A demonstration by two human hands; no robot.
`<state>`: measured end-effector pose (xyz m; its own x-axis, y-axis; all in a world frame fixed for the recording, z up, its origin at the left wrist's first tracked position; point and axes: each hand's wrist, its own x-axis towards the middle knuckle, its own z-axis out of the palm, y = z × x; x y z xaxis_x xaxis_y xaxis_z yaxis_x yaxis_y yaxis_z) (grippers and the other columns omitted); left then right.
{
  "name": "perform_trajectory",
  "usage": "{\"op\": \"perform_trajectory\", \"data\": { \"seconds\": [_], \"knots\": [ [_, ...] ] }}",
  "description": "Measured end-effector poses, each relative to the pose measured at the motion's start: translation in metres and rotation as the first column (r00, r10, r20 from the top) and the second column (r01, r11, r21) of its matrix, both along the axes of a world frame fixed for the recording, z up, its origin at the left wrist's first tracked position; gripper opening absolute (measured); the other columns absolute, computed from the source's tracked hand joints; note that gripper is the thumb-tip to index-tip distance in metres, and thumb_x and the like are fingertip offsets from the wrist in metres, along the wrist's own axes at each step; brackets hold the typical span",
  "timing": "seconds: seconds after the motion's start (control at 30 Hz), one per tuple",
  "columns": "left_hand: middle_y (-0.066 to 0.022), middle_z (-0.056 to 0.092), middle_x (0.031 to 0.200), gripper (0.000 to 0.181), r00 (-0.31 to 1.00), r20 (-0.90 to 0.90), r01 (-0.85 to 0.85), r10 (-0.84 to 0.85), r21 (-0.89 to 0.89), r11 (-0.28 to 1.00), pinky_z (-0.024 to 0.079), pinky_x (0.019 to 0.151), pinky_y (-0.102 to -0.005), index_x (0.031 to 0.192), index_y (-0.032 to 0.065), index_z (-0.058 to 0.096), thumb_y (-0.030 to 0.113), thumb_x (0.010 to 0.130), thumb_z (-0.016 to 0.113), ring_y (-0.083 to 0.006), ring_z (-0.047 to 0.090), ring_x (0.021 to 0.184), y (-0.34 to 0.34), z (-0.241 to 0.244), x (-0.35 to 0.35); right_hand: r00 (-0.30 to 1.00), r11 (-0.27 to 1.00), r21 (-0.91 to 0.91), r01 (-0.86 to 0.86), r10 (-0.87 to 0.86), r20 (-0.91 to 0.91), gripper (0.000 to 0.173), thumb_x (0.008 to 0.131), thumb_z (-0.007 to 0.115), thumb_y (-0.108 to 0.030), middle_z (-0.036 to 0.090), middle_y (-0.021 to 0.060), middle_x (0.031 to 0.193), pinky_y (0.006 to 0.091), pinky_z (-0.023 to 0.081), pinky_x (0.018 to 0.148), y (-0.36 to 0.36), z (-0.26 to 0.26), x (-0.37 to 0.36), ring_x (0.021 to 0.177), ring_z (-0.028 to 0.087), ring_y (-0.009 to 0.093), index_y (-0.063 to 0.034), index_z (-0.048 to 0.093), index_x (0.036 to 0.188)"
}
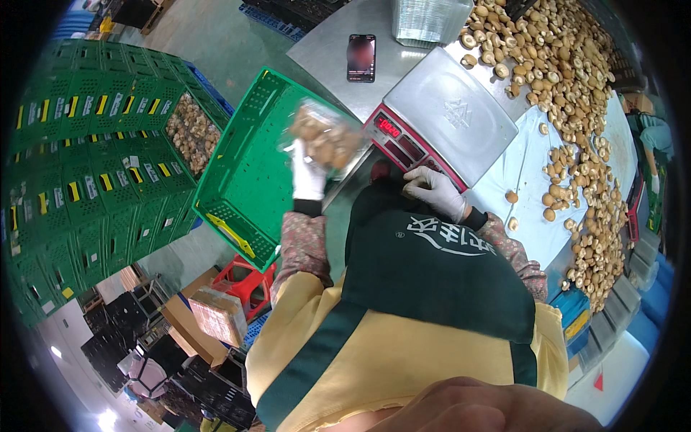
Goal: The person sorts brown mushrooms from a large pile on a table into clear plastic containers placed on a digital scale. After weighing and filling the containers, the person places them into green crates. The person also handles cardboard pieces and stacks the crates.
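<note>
My gloved left hand [309, 175] grips a clear plastic tray of mushrooms [323, 135], blurred by motion, above the right side of a green plastic crate [245, 156]. No packs show on the part of the crate's floor in sight. Close to the front edge of a red digital weighing scale [415, 146], my gloved right hand [436, 190] has its fingers curled; whether it holds anything is not visible. The scale's steel pan [453, 116] carries nothing, and its red display is lit.
Loose mushrooms [545, 70] spread over the table's right side, partly on a pale blue sheet [532, 156]. A smartphone [361, 58] lies near stacked clear trays [430, 21]. Stacked green crates [102, 156] rise at left, above a red plastic stool [245, 283]. Another person's arm [650, 156] shows far right.
</note>
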<state>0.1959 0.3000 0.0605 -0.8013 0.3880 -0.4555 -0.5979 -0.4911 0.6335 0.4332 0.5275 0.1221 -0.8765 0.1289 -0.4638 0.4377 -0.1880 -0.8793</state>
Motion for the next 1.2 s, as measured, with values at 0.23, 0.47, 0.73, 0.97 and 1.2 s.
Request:
{"op": "perform_trajectory", "data": {
  "seconds": [0.23, 0.47, 0.73, 0.97, 1.2],
  "knots": [
    [-0.0123, 0.06, 0.131, 0.051, 0.989, -0.1, -0.143, 0.105, -0.534, 0.833, 0.052, 0.097, -0.0466, 0.139, 0.01, 0.051, 0.038, 0.098, 0.062, -0.0305, 0.061, 0.115, -0.195, -0.108, -0.05, 0.995, 0.995, 0.104, 0.004, -0.014, 0.098, 0.026, 0.093, 0.068, -0.013, 0.07, 0.0052, 0.097, 0.0263, 0.052, 0.084, -0.002, -0.015, -0.015, 0.091, 0.064, 0.01, -0.0021, 0.063, 0.116],
    [-0.015, 0.043, 0.153, 0.08, 0.859, 0.486, 0.277, -0.158, -0.183, 0.943, 0.033, 0.114, -0.0544, 0.154, 0.0152, 0.033, 0.068, 0.095, 0.044, -0.0375, 0.041, 0.139, -0.238, -0.2, -0.023, 0.981, 0.986, 0.16, 0.043, -0.073, 0.181, 0.021, 0.093, 0.068, -0.014, 0.069, 0.0038, 0.094, 0.0262, 0.052, 0.081, -0.005, -0.014, -0.026, 0.088, 0.064, 0.01, -0.003, 0.066, 0.111],
    [-0.0119, 0.036, 0.158, 0.085, 0.756, 0.651, 0.54, -0.063, -0.567, 0.622, 0.023, 0.118, -0.0484, 0.154, 0.0088, 0.032, 0.063, 0.093, 0.054, -0.0321, 0.032, 0.144, -0.232, -0.195, -0.038, 0.971, 0.978, 0.172, 0.119, -0.151, 0.186, 0.019, 0.093, 0.068, -0.012, 0.069, 0.0033, 0.094, 0.0259, 0.052, 0.081, -0.007, -0.013, -0.032, 0.088, 0.063, 0.009, -0.0031, 0.066, 0.11],
    [-0.0272, 0.054, 0.139, 0.08, 0.924, -0.25, -0.263, -0.288, -0.965, -0.008, 0.044, 0.107, -0.0433, 0.144, -0.0065, 0.042, 0.042, 0.088, 0.071, -0.0399, 0.054, 0.127, -0.16, -0.159, -0.128, 0.919, 0.922, 0.045, 0.385, -0.388, 0.076, 0.017, 0.096, 0.065, -0.01, 0.069, 0.0039, 0.096, 0.0259, 0.053, 0.083, 0.002, -0.006, -0.019, 0.09, 0.064, 0.01, -0.0003, 0.065, 0.11],
    [-0.0155, 0.064, 0.13, 0.038, -0.075, -0.88, -0.311, -0.469, -0.426, 0.849, 0.041, 0.108, -0.0389, 0.134, 0.0014, 0.059, 0.012, 0.097, 0.06, -0.0278, 0.057, 0.124, 0.205, 0.123, -0.16, 0.741, 0.744, 0.027, 0.667, -0.66, -0.126, 0.018, 0.103, 0.055, -0.013, 0.07, 0.0053, 0.095, 0.0255, 0.053, 0.084, 0.02, -0.004, 0.022, 0.09, 0.065, 0.01, 0.0013, 0.062, 0.112]
  ]
}}
